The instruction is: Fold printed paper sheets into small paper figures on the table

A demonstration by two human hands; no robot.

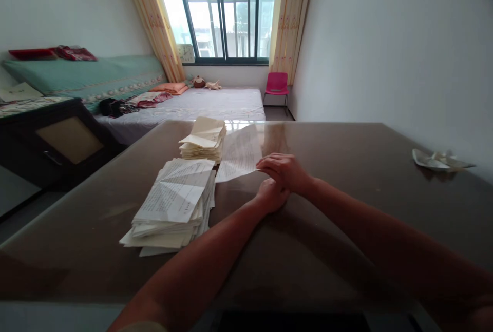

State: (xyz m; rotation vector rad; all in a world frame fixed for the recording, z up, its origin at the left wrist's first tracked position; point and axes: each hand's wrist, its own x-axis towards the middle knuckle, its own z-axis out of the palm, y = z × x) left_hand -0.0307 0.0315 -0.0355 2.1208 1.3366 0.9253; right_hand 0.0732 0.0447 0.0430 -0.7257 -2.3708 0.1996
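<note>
A printed sheet of paper (241,155) stands tilted over the table, its near right corner at the fingertips of my right hand (285,170). The right fingers are bent and closed on that corner. Beneath and against the right hand rests my left hand (271,196), low at the tabletop. Its fingers are mostly hidden, so its grip does not show. To the left lies a thick stack of creased, printed papers (173,193), somewhat uneven at the edges. Behind that stack is a smaller pile of folded, cream-coloured papers (204,134), close to the sheet's left side.
The brown table (339,162) has a glossy top. A crumpled paper piece (439,160) lies at its right edge by the wall. Beyond the table are a bed (231,101), a pink chair (277,84) and a window. A dark cabinet (23,147) stands left.
</note>
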